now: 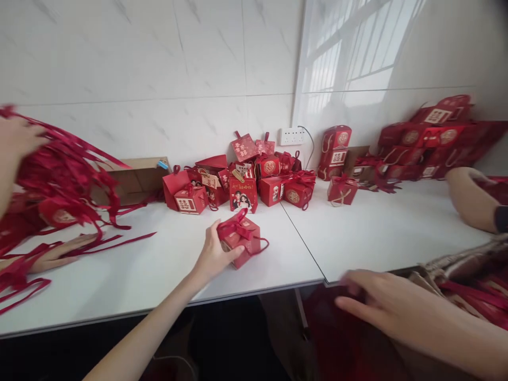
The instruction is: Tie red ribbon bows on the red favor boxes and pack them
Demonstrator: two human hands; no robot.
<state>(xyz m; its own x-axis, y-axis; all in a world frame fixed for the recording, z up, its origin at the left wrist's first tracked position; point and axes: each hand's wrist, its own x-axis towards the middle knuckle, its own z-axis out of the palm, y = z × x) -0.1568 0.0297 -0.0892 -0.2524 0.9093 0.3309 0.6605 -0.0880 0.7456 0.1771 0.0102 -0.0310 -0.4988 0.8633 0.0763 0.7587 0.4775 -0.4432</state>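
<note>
My left hand (212,253) grips a small red gift box (246,241) from its left side, thumb across the front. The box sits tilted at the white table's front part, with a dark red ribbon bow on top and a cord handle loop at its right. My right hand (373,296) is off the table's front edge, somewhat blurred, its thumb apart from the fingers and nothing visible in it. Beyond the held box stand several finished-looking red boxes (243,194) with bows, gold emblems or a cartoon couple.
At left, another person's hand (19,137) lifts a bundle of red ribbons (67,159); a second hand (65,253) rests on the white table (130,275). A cardboard box (137,182) stands behind. Stacked red boxes (431,137) are at right, with another person's arm (472,196) nearby.
</note>
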